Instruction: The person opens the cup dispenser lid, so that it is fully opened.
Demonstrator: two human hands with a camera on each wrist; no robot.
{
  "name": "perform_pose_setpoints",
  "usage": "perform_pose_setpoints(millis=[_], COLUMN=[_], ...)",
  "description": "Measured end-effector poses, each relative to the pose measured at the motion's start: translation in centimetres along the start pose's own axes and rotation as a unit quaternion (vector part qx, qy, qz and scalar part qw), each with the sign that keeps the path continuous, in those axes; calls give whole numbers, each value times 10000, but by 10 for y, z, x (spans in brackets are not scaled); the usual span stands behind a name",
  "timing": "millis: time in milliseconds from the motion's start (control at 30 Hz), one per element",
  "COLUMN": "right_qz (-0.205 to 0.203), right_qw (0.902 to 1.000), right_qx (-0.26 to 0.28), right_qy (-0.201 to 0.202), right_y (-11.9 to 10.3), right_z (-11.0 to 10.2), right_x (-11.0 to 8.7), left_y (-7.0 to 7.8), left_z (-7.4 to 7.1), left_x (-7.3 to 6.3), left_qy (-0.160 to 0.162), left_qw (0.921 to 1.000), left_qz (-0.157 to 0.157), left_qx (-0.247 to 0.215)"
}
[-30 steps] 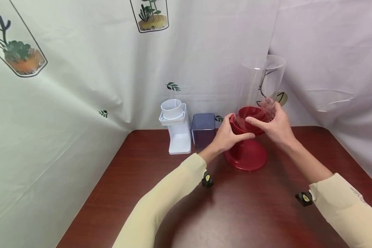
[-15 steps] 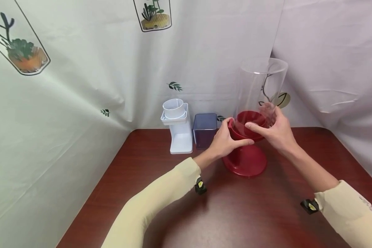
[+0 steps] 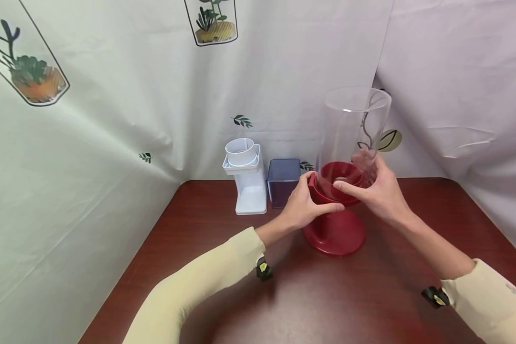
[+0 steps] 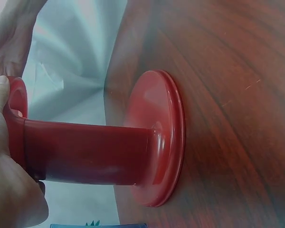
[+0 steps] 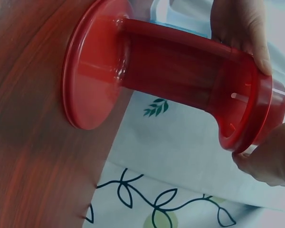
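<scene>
A red stand (image 3: pixel 337 234) with a round foot, a wide upright and a ring at the top is on the table. In its ring sits a red cup-shaped part (image 3: pixel 337 171), and a tall clear cylinder (image 3: pixel 348 126) rises from it. My left hand (image 3: pixel 303 206) grips the ring from the left, thumb across the front. My right hand (image 3: pixel 383 191) holds the cylinder's lower end, thumb in front and fingers seen through the clear wall behind. In the right wrist view, the underside of the ring (image 5: pixel 240 95) shows small slots.
To the left of the stand are a white holder (image 3: pixel 250 191) with a round white cup (image 3: pixel 241 152) on top and a dark blue translucent box (image 3: pixel 284 179). A printed cloth (image 3: pixel 284 71) hangs behind the brown table (image 3: pixel 318 306) and along its sides.
The red stand, with the clear cylinder on it, has come nearer to me and slightly left. Both hands have moved along with it, keeping their grips.
</scene>
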State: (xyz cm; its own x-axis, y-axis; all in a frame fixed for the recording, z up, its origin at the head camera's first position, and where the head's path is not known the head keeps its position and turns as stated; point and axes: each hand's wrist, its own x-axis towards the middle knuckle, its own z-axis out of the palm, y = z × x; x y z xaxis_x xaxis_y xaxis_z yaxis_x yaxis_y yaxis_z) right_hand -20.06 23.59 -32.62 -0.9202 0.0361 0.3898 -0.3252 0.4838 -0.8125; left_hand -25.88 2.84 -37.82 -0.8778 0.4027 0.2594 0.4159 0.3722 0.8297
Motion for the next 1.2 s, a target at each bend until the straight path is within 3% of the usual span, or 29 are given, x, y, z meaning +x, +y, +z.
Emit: perform_pose_setpoints(millis=[500, 933, 1200], right_qz=[-93, -190, -245], right_qw=[9996, 9990, 9979], right_qx=[204, 273, 345], right_qy=[-174, -305, -494], right_y=[-14, -25, -29], right_z=[13, 26, 32], right_x=[-17, -26, -32], left_y=[-1, -2, -4], left_z=[-21, -40, -58], left_x=[-28, -51, -63], left_qy=[-76, -213, -455], left_qw=[9999, 9992, 9965], left_qz=[-59, -192, -216], left_qx=[79, -267, -665])
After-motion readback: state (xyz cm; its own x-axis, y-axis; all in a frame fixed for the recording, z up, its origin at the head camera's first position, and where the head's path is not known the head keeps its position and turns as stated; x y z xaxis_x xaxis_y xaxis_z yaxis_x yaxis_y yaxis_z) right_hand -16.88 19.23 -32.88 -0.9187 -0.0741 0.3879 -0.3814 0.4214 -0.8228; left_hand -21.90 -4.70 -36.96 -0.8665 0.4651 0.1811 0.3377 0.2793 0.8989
